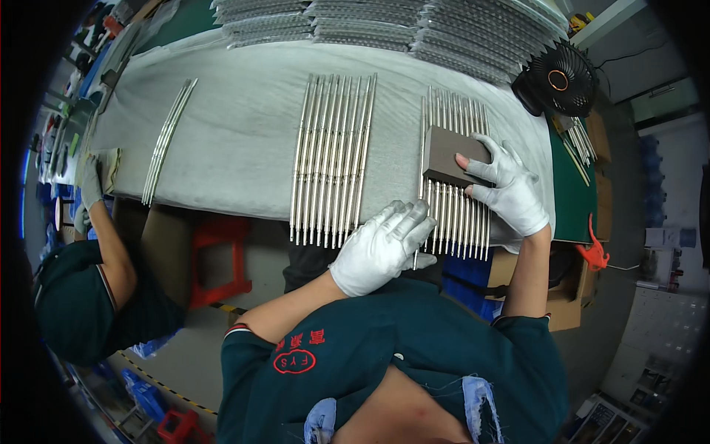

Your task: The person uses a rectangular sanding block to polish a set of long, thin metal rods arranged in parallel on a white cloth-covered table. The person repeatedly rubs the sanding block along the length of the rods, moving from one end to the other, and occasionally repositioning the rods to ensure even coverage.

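Observation:
My right hand (510, 185), in a white glove with bare fingertips showing, grips the right side of a grey-brown rectangular block (444, 154). The block lies across a row of slim silvery metal rods (452, 222) set side by side. White-gloved too, my left hand (384, 248) has its fingers closed around the near end of the leftmost metal rod (421, 194) in that row; part of its grip is hidden. To the left of it lies a second row of similar rods (331, 159), which neither hand holds.
A few thin rods (168, 140) lie farther left on the pale cloth (237, 126). Stacked clear plastic trays (362, 26) line the back. A black fan (558, 80) stands back right, near loose rods (579, 140). At left, a co-worker's gloved hand (90, 185) rests near the table edge; a red stool (218, 259) stands below.

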{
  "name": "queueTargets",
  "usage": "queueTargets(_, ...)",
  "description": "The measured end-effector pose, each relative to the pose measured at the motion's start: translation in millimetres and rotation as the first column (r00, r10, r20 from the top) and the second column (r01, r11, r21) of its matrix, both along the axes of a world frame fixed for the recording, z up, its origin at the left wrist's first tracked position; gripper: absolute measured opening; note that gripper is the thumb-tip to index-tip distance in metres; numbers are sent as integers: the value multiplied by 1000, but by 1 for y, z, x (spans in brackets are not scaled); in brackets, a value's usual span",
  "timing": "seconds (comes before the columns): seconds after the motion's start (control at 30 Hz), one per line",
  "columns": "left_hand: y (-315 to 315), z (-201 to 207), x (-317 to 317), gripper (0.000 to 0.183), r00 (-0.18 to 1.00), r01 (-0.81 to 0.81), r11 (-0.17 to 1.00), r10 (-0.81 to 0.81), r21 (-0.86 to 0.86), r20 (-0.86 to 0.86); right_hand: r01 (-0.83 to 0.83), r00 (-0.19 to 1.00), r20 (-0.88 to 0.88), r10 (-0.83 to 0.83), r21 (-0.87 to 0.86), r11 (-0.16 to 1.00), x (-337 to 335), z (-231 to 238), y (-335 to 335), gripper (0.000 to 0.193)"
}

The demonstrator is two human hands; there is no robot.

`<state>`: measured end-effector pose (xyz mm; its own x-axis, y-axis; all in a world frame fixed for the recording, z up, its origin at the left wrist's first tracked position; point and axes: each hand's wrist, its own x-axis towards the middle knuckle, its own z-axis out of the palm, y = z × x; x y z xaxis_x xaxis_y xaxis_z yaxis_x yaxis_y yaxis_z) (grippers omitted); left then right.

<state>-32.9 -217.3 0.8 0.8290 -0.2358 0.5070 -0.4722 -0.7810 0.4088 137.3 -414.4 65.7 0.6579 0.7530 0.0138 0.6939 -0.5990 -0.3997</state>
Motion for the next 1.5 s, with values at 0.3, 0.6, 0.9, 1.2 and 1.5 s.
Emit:
queueTargets(0.3,0,0,-1,69,1000,0,1000,0,-8,23,4,1000,14,-3,-20,1000,-5,4,-2,49)
queueTargets(0.6,2,-1,1,75,998,0,998,4,-69,68,-7,998,62,5,34,999,-3,3,-21,49)
queueTargets(0.9,1,-1,0,73,1000,2,999,-2,-42,14,-48,997,60,49,-23,999,-7,6,8,46)
queueTargets(1.2,3,2,2,67,999,3,999,-1,-38,37,59,983,176,-48,-55,997,-6,11,0,48)
queueTargets(1.5,-4,-1,-4,70,984,175,978,-175,-115,7,24,998,58,-25,29,999,-7,12,2,49)
